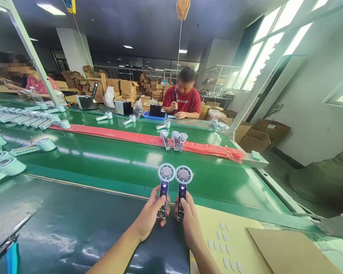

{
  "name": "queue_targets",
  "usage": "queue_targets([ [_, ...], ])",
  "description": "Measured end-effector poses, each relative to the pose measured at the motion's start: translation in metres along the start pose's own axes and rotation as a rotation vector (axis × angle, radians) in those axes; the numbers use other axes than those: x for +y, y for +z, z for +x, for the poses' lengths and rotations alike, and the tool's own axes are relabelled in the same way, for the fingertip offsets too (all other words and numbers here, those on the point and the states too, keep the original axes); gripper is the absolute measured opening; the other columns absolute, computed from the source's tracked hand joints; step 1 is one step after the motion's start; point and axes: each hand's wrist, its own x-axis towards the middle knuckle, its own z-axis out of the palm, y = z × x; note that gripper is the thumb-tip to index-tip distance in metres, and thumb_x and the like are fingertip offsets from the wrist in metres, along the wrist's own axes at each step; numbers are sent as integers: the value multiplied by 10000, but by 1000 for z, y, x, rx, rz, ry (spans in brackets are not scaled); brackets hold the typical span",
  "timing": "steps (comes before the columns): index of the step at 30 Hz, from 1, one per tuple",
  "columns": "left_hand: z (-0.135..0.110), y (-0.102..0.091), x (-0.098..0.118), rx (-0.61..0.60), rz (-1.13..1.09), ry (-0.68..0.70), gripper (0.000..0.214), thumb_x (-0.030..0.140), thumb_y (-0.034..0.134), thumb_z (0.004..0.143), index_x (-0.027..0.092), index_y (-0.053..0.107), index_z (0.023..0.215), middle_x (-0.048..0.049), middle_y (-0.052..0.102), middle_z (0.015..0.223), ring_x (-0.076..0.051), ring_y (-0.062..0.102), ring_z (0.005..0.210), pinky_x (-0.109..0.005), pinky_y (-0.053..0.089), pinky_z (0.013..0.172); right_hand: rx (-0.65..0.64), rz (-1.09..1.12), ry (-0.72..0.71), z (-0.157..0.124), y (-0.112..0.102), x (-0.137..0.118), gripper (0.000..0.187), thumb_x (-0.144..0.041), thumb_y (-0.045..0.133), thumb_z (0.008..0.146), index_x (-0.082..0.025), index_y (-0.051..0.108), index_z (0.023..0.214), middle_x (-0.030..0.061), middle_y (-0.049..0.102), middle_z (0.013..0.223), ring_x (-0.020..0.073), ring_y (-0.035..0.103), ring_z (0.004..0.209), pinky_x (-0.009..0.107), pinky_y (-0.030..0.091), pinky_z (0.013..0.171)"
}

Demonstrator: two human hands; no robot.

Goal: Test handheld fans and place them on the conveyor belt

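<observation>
Two small handheld fans stand upright side by side above the near edge of the counter (74,228). Each has a round white plastic head and a slim dark handle with a lit display. The left hand (150,219) is clamped around the left fan (165,182), the right hand (188,220) around the right fan (183,184). Beyond runs a glossy green conveyor belt (117,160) carrying three more fans (174,140) on a red strip (117,134). A person in a red shirt (183,99) sits opposite, with cardboard boxes stacked behind.

1. A single head-worn view is given, aimed forward and down across the green conveyor belt (117,160).
2. The left hand (148,219) and right hand (190,220) are seen close, low at centre.
3. The far workshop is taken in widely.
</observation>
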Motion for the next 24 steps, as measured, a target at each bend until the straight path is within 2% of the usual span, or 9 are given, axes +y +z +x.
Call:
queue_targets([
  [6,-3,3,0,-13,7,4,346,404,488,859,282,392,1168,0,443,891,-65,422,587,-124,287,367,-16,46,4,-6,3,-7,384,-531,485,808,-200,457,1000,-14,472,707,148,378,569,247,343,499],
  [13,-2,5,-2,10,29,-2,341,421,466,864,264,382,1154,7,446,879,-58,420,553,-122,291,342,-44,100,27,-8,4,-4,292,-480,482,821,-202,469,909,-27,436,651,134,353,536,236,315,467],
  [24,-1,5,-5,33,37,-5,353,429,472,856,261,369,1149,11,456,866,-68,437,553,-134,310,343,-44,93,35,-9,5,-6,252,-445,458,834,-198,472,884,-20,449,665,129,354,531,234,313,462],
])
